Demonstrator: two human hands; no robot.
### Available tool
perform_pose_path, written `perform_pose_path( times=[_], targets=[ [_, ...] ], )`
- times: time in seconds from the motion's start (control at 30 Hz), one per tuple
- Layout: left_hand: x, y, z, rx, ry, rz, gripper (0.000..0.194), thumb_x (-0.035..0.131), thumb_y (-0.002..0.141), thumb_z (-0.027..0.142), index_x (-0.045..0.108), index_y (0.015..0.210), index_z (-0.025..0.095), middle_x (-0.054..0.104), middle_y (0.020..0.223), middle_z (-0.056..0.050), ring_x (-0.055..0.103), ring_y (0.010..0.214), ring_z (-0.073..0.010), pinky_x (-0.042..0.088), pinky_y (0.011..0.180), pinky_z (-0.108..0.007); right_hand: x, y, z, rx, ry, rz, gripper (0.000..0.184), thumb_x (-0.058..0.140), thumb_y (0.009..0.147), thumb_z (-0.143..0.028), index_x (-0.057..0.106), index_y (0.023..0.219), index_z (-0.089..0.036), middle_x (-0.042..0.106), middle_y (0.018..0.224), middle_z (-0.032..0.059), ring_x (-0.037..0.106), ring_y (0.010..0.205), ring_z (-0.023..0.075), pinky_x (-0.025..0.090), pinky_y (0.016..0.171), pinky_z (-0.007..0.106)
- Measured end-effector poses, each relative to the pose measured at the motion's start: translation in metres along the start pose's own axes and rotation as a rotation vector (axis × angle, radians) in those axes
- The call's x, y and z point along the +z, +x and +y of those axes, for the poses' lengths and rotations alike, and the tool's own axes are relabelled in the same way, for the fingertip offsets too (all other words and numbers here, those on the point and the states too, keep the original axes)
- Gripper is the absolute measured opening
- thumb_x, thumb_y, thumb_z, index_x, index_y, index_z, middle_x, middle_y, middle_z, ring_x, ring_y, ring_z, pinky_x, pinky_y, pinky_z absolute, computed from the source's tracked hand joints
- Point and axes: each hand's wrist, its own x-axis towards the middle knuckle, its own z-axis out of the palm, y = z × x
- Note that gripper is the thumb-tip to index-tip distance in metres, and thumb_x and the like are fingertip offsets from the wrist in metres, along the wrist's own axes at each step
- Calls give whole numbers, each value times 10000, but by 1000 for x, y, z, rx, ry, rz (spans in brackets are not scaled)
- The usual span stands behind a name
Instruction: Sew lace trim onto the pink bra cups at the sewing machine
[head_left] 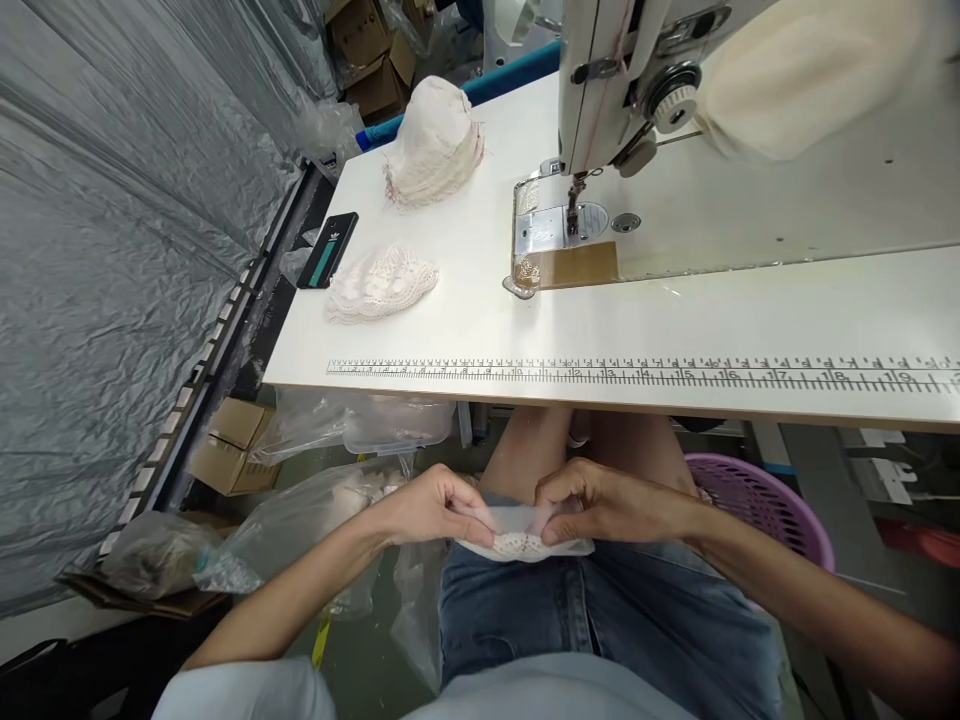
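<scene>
Over my lap, my left hand (450,508) and my right hand (581,500) pinch the two sides of a small white lace piece (519,545) with a sheer, whitish layer along its upper edge. Thumbs press against the bent fingers on both hands. The fingertips partly cover the piece, so its full shape is hidden. Beyond it, on the white table (465,330), lies a flat white lace piece (382,283). Farther back sits a stack of white fabric cups (436,140) with loose threads at the rim.
A sewing machine (630,90) stands on the table, its needle over a metal plate. Cream fabric (810,80) lies at its right. A phone (328,250) rests near the left edge, and a ruler strip (637,375) runs along the front. Below are a purple basket (761,505) and plastic bags (300,515).
</scene>
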Motion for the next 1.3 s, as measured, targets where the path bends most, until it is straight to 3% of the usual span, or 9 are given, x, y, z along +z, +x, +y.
perform_pose_path(
  times=[0.13, 0.63, 1.03, 1.3],
  targets=[
    [1, 2, 1, 13, -2, -11, 268, 770, 612, 316, 748, 807, 134, 713, 728, -45, 605, 643, -120, 472, 632, -200, 0, 2, -6, 15, 22, -43, 340, 621, 778, -446, 712, 842, -125, 651, 720, 32, 569, 651, 135, 413, 585, 212],
    [3, 1, 1, 34, -24, 20, 235, 773, 611, 261, 749, 809, 138, 714, 729, -51, 582, 612, -95, 449, 607, -180, 1, 4, -3, 32, 39, 35, 289, 659, 749, -384, 698, 780, -99, 621, 664, 19, 523, 600, 106, 384, 556, 197],
    [5, 4, 1, 0, -24, 42, 307, 794, 586, 324, 744, 807, 118, 698, 694, -52, 569, 593, -100, 432, 569, -195, 3, 4, 2, 11, -28, 69, 274, 662, 739, -395, 668, 749, -122, 566, 635, -15, 470, 578, 91, 337, 522, 187],
    [0, 3, -2, 9, -90, -51, 384, 776, 628, 316, 714, 963, 139, 719, 812, -61, 628, 688, -123, 479, 653, -205, -4, -3, 0, 87, -42, 103, 299, 648, 738, -428, 624, 711, -131, 484, 591, -38, 407, 548, 81, 292, 495, 192]
  ],
)
